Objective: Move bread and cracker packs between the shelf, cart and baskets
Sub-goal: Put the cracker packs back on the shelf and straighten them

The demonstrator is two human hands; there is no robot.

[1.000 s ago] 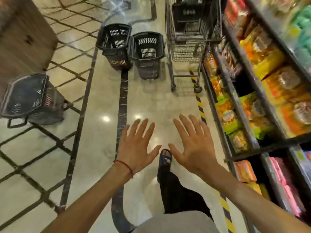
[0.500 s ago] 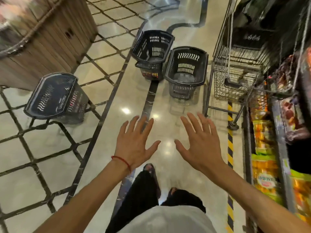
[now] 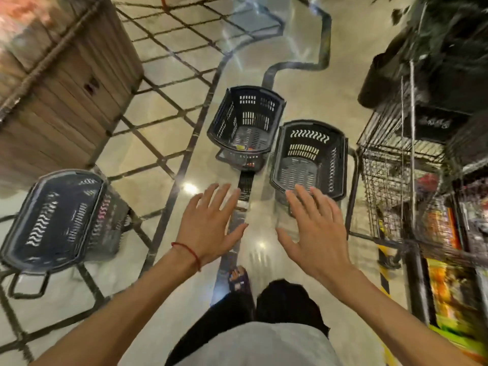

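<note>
Both hands are held out in front, palms down; the left hand (image 3: pixel 208 225), with a thin red string bracelet (image 3: pixel 188 251) at its wrist, has all 5 fingers spread and holds nothing; the right hand (image 3: pixel 317 235) is likewise splayed and empty. Against the frame 0.5 s ago the hands keep the same pose, but the view has closed in on the 2 black slotted plastic baskets ahead; the farther basket (image 3: pixel 248 122) and the nearer basket (image 3: pixel 309 159) now sit lower and larger in the view, and the right fingertips overlap the nearer basket's front rim in the picture, though I cannot tell if they touch it. The 3rd black basket (image 3: pixel 56 220) remains on the floor at the left, beside the wooden slatted crate display (image 3: pixel 60 85). The grey wire shopping cart (image 3: pixel 383 167) fills more of the right side than before; what lies inside is too blurred to tell. The orange and green snack packs (image 3: pixel 446 289) are on the dark store shelf (image 3: pixel 416 281) at the lower right, blurred, well apart from both hands.
</note>
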